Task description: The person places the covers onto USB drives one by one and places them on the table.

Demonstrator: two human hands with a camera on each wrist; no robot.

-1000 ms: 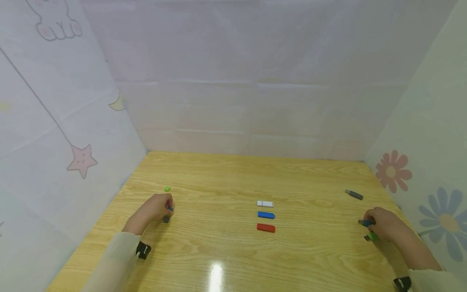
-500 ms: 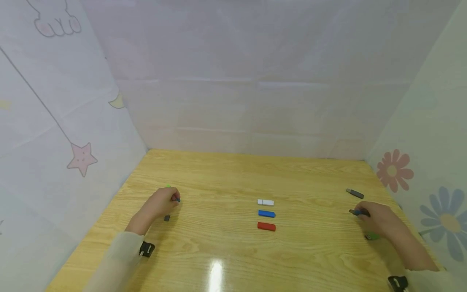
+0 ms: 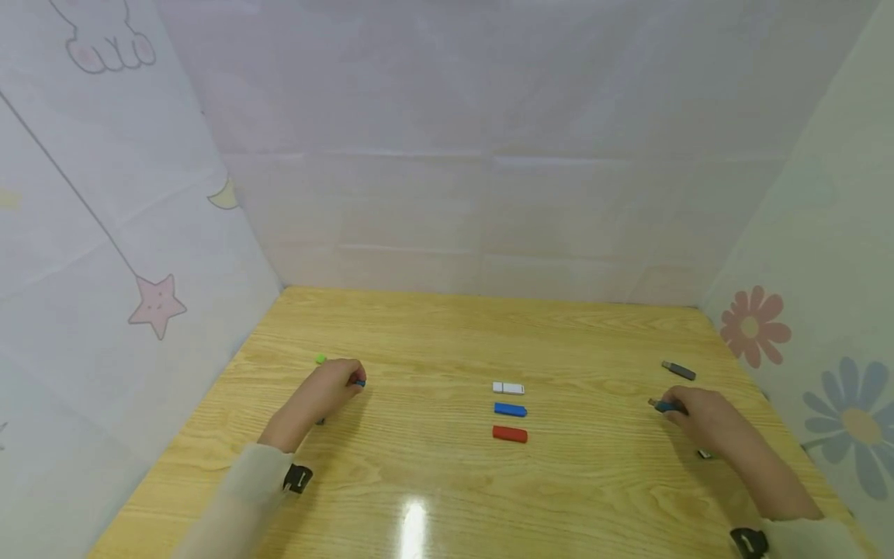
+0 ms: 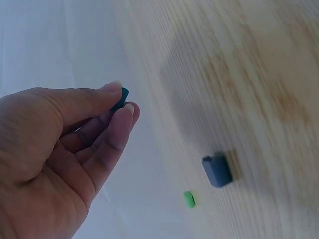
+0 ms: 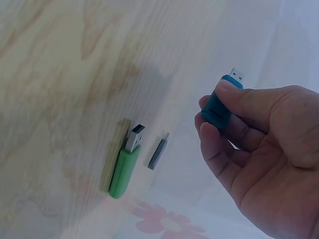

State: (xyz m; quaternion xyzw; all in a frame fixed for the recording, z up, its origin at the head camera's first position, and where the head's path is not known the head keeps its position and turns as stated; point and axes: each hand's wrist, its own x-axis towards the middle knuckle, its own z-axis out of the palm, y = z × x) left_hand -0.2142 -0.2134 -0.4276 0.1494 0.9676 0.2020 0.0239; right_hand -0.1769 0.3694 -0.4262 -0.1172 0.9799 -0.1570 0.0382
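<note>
At the left of the table my left hand (image 3: pixel 328 392) pinches a small teal flash drive cap (image 4: pixel 120 99) between thumb and fingertips. On the right, my right hand (image 3: pixel 708 419) grips a teal USB flash drive (image 5: pixel 217 109) with its metal plug bare and pointing away from the fingers. Both are held above the table. Below the left hand lie a dark grey cap (image 4: pixel 218 171) and a green cap (image 4: pixel 189 199). Near the right hand a green flash drive (image 5: pixel 124 169) and a grey flash drive (image 5: pixel 158 152) lie uncapped; the hand mostly covers the green one in the head view.
Mid-table, a white flash drive (image 3: pixel 507 388), a blue flash drive (image 3: pixel 511 410) and a red flash drive (image 3: pixel 510 434) lie in a column, capped. Cloth walls (image 3: pixel 447 217) enclose the wooden table (image 3: pixel 419 334) at the back and sides.
The left hand has lifted the teal cap and moved right with it. My right hand has carried the teal flash drive up and left, toward the table's middle.
</note>
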